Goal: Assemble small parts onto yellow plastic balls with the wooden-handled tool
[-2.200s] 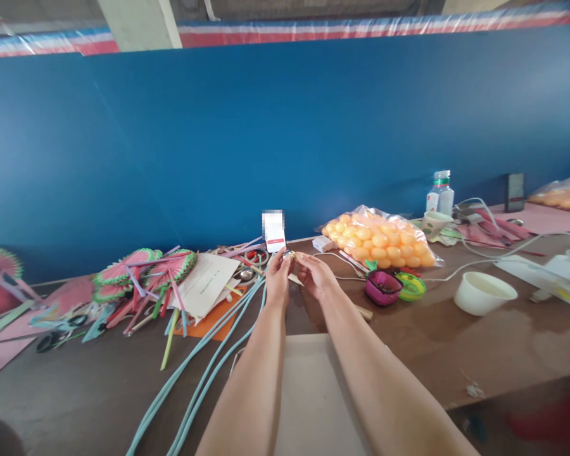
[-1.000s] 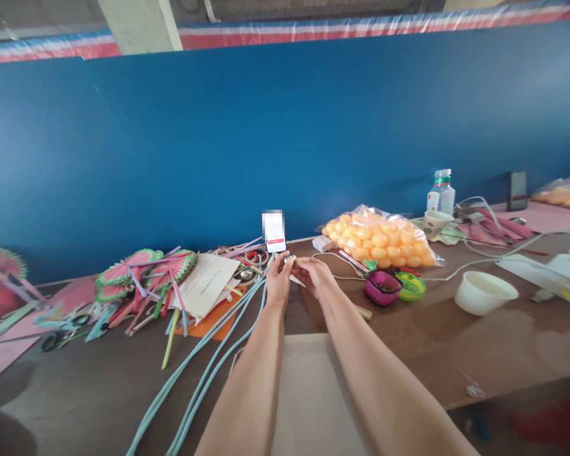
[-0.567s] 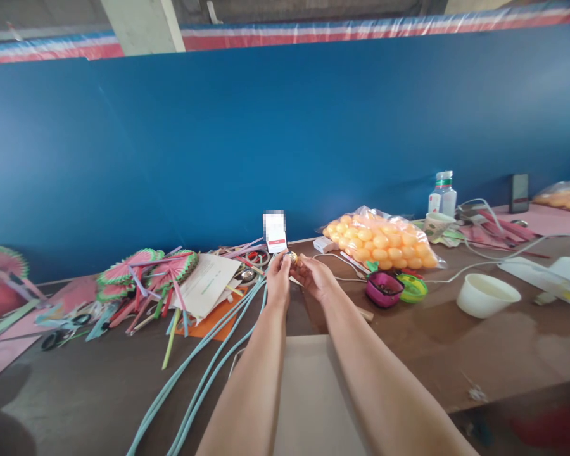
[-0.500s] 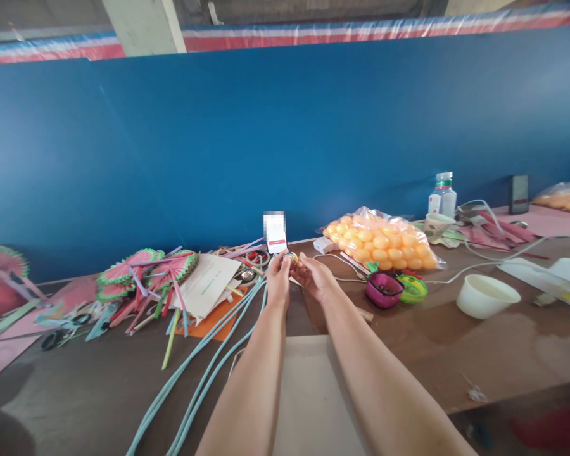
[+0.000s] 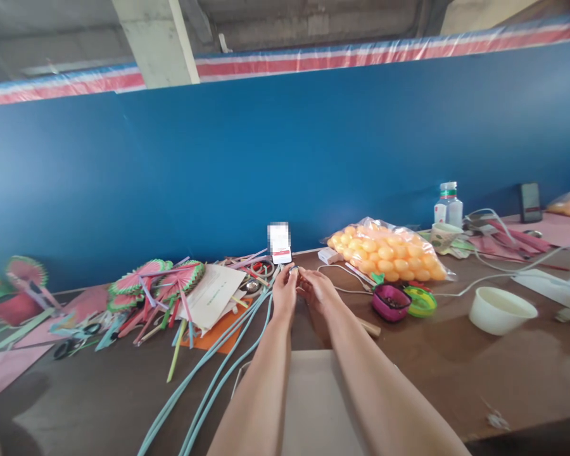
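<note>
My left hand and my right hand meet above the brown table, fingertips pinched together on a small round object that is mostly hidden by the fingers. Both arms stretch forward over a beige board. Just behind the hands a white card leans against the blue wall. Light blue tubes run from beside my left hand toward the near edge.
Pink and green paper fans, straws and scissors lie at left. A bag of orange balls, a purple dish, a green dish, a white bowl, a bottle and cables sit at right.
The view has tilted upward, so everything sits lower in the picture. My hands stay pinched together on the small object, now a little lower and closer to the table.
</note>
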A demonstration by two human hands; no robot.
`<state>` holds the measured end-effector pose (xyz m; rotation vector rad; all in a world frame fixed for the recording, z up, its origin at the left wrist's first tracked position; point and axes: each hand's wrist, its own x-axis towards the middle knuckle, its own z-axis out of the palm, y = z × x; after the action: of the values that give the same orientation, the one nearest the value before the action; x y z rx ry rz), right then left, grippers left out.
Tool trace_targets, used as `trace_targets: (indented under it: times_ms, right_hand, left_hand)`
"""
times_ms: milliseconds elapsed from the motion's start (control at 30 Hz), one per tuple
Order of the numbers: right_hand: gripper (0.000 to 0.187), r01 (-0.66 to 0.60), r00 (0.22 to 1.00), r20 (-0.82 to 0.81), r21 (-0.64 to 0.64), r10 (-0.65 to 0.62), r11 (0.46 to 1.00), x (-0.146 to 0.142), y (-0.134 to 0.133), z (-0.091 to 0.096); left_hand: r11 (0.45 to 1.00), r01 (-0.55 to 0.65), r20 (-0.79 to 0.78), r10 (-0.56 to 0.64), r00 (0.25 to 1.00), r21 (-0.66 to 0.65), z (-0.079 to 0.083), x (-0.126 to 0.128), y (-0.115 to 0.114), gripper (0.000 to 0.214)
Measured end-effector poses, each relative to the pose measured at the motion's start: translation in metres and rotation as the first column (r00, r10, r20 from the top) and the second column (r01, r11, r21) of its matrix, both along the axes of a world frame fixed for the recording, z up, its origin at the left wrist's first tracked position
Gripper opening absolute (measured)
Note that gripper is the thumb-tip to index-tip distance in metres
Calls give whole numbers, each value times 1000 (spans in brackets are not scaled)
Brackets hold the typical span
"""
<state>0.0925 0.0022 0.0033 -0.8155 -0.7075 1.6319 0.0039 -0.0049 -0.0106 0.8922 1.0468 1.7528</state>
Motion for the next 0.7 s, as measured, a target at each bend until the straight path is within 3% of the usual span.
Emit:
trace_targets:
  times_ms: [100, 167, 200, 300, 367, 433, 533, 700]
  right_hand:
    - [29, 83, 979, 184, 26, -86, 996, 1, -4, 8]
    - [27, 153, 877, 439, 134, -197, 979, 6, -8, 16]
    - [25, 166, 769, 582, 215, -263, 962, 10, -10, 20]
    - [26, 53, 304, 884, 358, -356, 932, 22, -16, 26]
    - [33, -39, 71, 959, 277, -273, 960, 25, -17, 24]
    - [35, -101, -72, 986, 144, -152, 984, 24, -16, 16]
    - [32, -150, -155, 986, 32, -55, 988, 18, -11, 0]
    - [34, -146, -150, 984, 74, -96, 987, 14, -7, -8]
  left_hand:
    - [1000, 0, 92, 2, 996, -21, 4, 0, 1, 30]
    - [998, -29, 174, 38, 984, -58, 7, -3, 1, 28]
    - [995, -51, 225, 68, 972, -82, 10, -4, 2, 27]
    - [986, -77, 355, 125, 927, -147, 16, -9, 1, 22]
    - [986, -61, 393, 118, 912, -153, 16, -11, 1, 19]
    - [985, -60, 405, 121, 906, -161, 14, -12, 1, 17]
    - [965, -92, 431, 193, 882, -245, 7, -13, 2, 12]
    - [965, -94, 463, 201, 863, -245, 1, -14, 5, 9]
